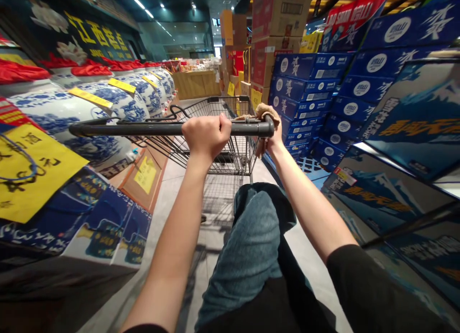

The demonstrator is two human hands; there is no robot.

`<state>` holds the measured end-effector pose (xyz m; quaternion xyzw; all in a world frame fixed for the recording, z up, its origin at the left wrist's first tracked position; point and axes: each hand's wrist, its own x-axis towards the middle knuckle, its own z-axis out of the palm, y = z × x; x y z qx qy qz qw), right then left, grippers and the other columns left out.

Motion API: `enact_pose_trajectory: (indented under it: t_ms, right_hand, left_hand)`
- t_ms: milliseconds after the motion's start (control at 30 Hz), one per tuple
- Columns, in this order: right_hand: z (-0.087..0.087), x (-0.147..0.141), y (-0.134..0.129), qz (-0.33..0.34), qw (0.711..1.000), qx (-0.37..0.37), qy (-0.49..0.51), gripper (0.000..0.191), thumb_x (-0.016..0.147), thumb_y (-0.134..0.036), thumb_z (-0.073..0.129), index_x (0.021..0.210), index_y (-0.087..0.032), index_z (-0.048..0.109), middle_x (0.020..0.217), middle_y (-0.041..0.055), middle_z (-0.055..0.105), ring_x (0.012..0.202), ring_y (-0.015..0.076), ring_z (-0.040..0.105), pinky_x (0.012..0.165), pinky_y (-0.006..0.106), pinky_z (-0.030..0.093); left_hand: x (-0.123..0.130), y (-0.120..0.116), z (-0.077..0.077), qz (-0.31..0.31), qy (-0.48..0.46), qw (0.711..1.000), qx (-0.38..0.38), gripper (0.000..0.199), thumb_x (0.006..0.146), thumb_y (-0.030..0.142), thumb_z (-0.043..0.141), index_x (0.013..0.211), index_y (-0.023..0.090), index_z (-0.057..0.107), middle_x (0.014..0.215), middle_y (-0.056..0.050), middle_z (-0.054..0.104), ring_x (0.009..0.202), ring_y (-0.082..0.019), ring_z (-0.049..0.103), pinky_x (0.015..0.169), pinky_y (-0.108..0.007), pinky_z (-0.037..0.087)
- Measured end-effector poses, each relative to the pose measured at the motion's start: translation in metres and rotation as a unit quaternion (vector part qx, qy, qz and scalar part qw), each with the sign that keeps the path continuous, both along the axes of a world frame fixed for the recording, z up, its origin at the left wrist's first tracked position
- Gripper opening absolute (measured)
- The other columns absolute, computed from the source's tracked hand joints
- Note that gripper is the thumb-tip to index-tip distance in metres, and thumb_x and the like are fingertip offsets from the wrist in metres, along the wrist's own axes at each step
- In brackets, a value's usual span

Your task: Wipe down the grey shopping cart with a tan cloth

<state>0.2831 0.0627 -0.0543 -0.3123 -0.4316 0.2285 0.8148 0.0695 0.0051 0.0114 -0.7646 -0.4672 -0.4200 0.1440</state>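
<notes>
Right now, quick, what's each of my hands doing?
Left hand: closed around the shopping cart's handlebar.
Right hand: at the bar's right end, holding a tan cloth; finger closure partly hidden.

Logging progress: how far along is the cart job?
Already done: left hand closed on the dark grey tubular cart handlebar. In hand: right hand holds a crumpled tan cloth at the bar's right end. Remaining: unclear; any loading looks undone, no goods visible in the dark wire basket.

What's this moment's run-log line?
left hand: gripping cart handle | right hand: holding tan cloth at handle's right end | left: jars | right: blue boxes
</notes>
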Motion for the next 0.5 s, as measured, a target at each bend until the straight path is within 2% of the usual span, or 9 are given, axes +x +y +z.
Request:
enact_pose_trajectory:
  t_ms: [67,133,267,333,400,500]
  right_hand:
    - [-0.004,-0.007,-0.007,-0.036,0.999,0.034,-0.006,0.030,0.085,-0.052,0.063,0.076,-0.025,0.058,0.086,0.0004,0.068,0.104,0.0193,0.068,0.102,0.038,0.056]
    - [-0.002,-0.009,-0.007,-0.054,0.998,0.028,-0.024,0.031,0.085,-0.054,0.062,0.075,-0.024,0.058,0.087,0.0011,0.068,0.104,0.0193,0.068,0.100,0.036,0.056]
    - [0.015,0.000,0.009,-0.029,0.997,-0.066,-0.022,0.046,0.089,-0.063,0.062,0.066,-0.025,0.048,0.065,-0.0030,0.054,0.074,0.0165,0.065,0.076,0.032,0.060]
    - [0.021,0.004,0.013,-0.010,0.995,-0.094,-0.013,0.051,0.088,-0.066,0.065,0.064,-0.026,0.044,0.060,-0.0046,0.046,0.066,0.0160,0.061,0.070,0.031,0.060]
    - [0.019,0.003,0.009,-0.005,0.996,-0.093,-0.012,0.051,0.087,-0.069,0.065,0.066,-0.026,0.046,0.061,-0.0044,0.047,0.067,0.0170,0.063,0.073,0.033,0.060]
    - [0.004,-0.007,-0.007,-0.038,0.997,-0.059,-0.014,0.046,0.091,-0.070,0.054,0.077,-0.026,0.057,0.075,-0.0016,0.061,0.083,0.0183,0.068,0.088,0.036,0.060]
  left_hand:
    - [-0.003,0.001,-0.001,-0.005,-0.003,1.000,0.013,0.050,0.097,0.045,0.035,0.074,0.021,0.072,0.067,-0.011,0.066,0.075,-0.027,0.061,0.072,-0.040,0.037]
    - [-0.004,0.001,-0.003,-0.006,-0.007,1.000,0.017,0.049,0.097,0.046,0.036,0.074,0.022,0.072,0.067,-0.011,0.065,0.076,-0.027,0.061,0.073,-0.040,0.038]
    - [-0.005,0.002,-0.003,-0.010,-0.008,1.000,0.024,0.048,0.097,0.045,0.036,0.073,0.022,0.071,0.065,-0.011,0.064,0.076,-0.028,0.062,0.073,-0.041,0.039]
    - [-0.005,0.003,-0.004,-0.015,-0.008,0.999,0.031,0.048,0.096,0.046,0.036,0.072,0.022,0.071,0.064,-0.010,0.064,0.075,-0.028,0.061,0.072,-0.040,0.039]
    - [-0.005,0.003,-0.004,-0.015,-0.008,0.999,0.031,0.048,0.096,0.046,0.036,0.072,0.022,0.071,0.064,-0.010,0.063,0.075,-0.027,0.061,0.073,-0.040,0.039]
    - [-0.005,0.002,-0.003,-0.008,-0.009,1.000,0.020,0.049,0.097,0.046,0.036,0.074,0.022,0.071,0.067,-0.011,0.064,0.078,-0.028,0.062,0.075,-0.041,0.040]
